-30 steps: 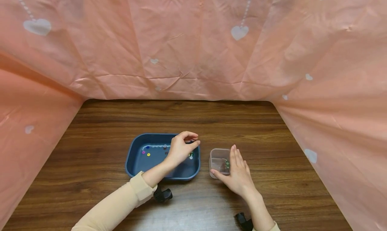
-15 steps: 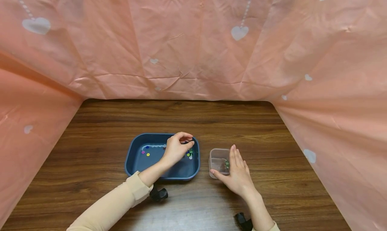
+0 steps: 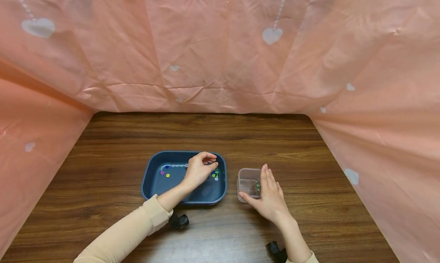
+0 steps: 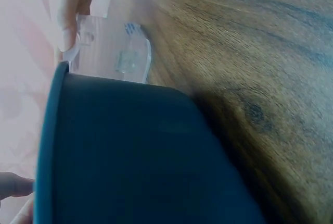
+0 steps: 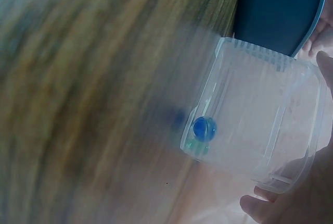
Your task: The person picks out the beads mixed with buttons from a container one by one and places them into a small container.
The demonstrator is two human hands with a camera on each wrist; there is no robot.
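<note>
My left hand (image 3: 198, 170) hangs over the right half of a dark blue rectangular tray (image 3: 146, 182), fingers loosely bent. A gap shows between its thumb and fingers in the left wrist view, with nothing visible there. Small green, yellow and pale round pieces (image 3: 216, 175) lie below it in the tray. My right hand (image 3: 273, 198) holds a clear plastic box (image 3: 248, 174) on the table, thumb at the near left corner and fingers along the right side. In the right wrist view, a blue marble (image 5: 204, 129) and a greenish one (image 5: 197, 147) lie in the box.
Pink (image 3: 162, 172), blue (image 3: 167, 167) and yellow pieces (image 3: 167, 175) lie in the tray's left part. The wooden table (image 3: 206, 133) is enclosed by pink heart-print cloth (image 3: 220, 45) at the back and sides. A narrow strip of table separates tray and box.
My left hand has shifted left, from the tray's right rim to over its inside, uncovering more of the pieces there. The right hand and the box stay in place.
</note>
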